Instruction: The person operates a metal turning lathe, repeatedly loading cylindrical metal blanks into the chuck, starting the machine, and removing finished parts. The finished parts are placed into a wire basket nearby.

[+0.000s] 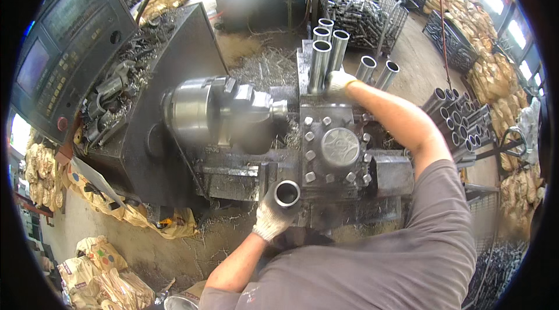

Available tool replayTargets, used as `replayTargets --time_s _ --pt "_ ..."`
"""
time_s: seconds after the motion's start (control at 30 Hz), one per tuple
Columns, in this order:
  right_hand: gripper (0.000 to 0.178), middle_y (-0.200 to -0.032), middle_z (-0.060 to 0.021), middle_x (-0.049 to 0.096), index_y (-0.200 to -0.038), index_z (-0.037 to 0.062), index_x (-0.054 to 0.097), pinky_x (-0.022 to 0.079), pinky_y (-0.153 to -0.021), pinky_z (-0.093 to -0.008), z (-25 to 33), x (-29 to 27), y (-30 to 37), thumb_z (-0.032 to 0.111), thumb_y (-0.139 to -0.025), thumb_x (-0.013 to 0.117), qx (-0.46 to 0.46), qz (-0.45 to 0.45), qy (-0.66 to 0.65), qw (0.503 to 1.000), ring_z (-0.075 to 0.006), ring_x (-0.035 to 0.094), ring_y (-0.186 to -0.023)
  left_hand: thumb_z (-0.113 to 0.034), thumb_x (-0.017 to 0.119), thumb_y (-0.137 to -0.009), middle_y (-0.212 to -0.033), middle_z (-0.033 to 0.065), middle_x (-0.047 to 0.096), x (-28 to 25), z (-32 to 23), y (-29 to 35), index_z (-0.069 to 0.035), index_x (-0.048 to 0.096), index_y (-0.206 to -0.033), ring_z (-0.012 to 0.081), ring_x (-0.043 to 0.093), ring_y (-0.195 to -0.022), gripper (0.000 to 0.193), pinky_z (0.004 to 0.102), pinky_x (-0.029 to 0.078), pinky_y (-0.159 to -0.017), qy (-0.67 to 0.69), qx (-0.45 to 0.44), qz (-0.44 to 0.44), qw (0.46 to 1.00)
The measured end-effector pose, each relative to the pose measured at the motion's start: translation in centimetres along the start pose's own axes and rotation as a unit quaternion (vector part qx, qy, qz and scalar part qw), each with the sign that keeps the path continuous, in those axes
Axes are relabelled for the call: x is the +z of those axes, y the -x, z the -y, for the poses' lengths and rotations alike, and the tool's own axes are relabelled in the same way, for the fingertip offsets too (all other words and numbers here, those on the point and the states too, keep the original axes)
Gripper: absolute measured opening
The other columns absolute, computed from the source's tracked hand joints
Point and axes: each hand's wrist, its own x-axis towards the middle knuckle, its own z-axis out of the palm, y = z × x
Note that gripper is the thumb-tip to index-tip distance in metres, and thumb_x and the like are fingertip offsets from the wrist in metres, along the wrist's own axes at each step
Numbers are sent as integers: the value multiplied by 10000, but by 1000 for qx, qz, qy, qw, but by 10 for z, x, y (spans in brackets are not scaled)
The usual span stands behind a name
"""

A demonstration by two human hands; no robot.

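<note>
The left hand [271, 215], in a white glove, was wrapped around a short metal tube [287, 193], its open end facing up, just in front of the machine's bolted block [336, 150]. Beyond that block the gloved right hand [338, 82] was closed on the lower end of a tall tube [319, 65] standing among other upright tubes [367, 68]. Left of that hand sat the round steel chuck [201, 112]. Farther off stood wire baskets [364, 16] of tubes.
</note>
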Motion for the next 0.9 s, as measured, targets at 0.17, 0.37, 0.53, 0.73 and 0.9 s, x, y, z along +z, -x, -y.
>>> replayTargets --time_s 0.17,0.37,0.53,0.73,0.9 --pt "753 -1258 -176 779 -1347 18 728 621 -919 -367 128 -46 97 620 -896 754 -37 234 -41 971 -252 778 -1042 -205 895 -823 -1135 185 754 -12 -7 -4 -38 656 -1297 362 764 -1042 557 453 618 -871 -6 24 23 999" --pt "564 -1216 -111 783 -1327 100 764 629 -903 -350 79 13 29 102 -772 866 -383 85 310 866 -242 772 -1000 -183 933 -776 -1345 267 654 -46 -14 4 41 473 -1525 439 672 -1239 907 482 562 -1048 26 119 38 992" --pt "351 -1150 -109 789 -1253 20 766 632 -883 -314 88 -63 116 31 -902 762 -58 -208 -301 929 -180 750 -988 -97 857 -821 -1341 246 684 -136 11 6 70 570 -1428 423 687 -1250 692 489 542 -1108 -25 221 -145 964" --pt "381 -976 -144 783 -1335 169 742 664 -806 -404 178 -96 62 108 -973 643 -299 -607 -78 732 -325 775 -958 -148 868 -786 -1513 301 549 -196 -5 -158 39 494 -1517 511 493 -1450 842 610 355 -1248 -322 301 -245 864" --pt "511 -1255 -182 786 -1293 107 767 572 -1060 -436 158 -67 54 334 -837 797 -201 -103 32 974 -353 758 -1142 -326 732 -839 -1508 252 558 -194 24 -197 -19 528 -1494 488 464 -1479 752 637 290 -1277 -377 315 -299 818"
